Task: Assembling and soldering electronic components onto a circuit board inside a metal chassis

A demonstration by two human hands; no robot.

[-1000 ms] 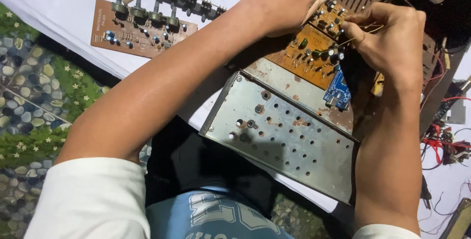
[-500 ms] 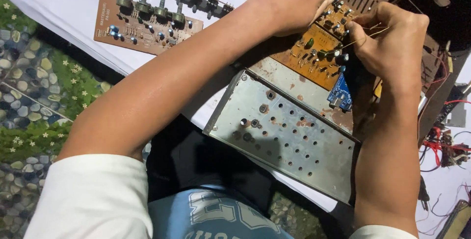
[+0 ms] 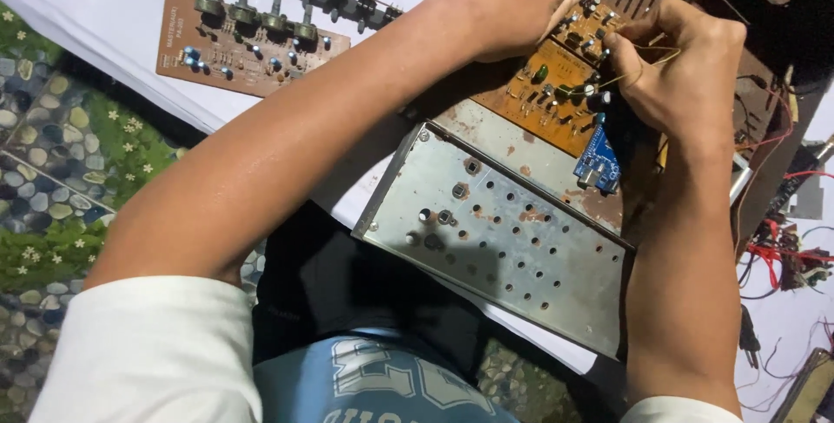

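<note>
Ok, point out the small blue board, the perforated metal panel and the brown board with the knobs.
small blue board [image 3: 598,161], head view, on its blue face.
perforated metal panel [image 3: 504,241], head view, middle of the sheet.
brown board with knobs [image 3: 248,49], head view, on its brown face.

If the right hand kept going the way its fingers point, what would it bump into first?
Probably the small parts on the orange circuit board. The right hand points left and down at them, fingertips almost there. Past them is the left hand. Depth is hard to judge.
</note>
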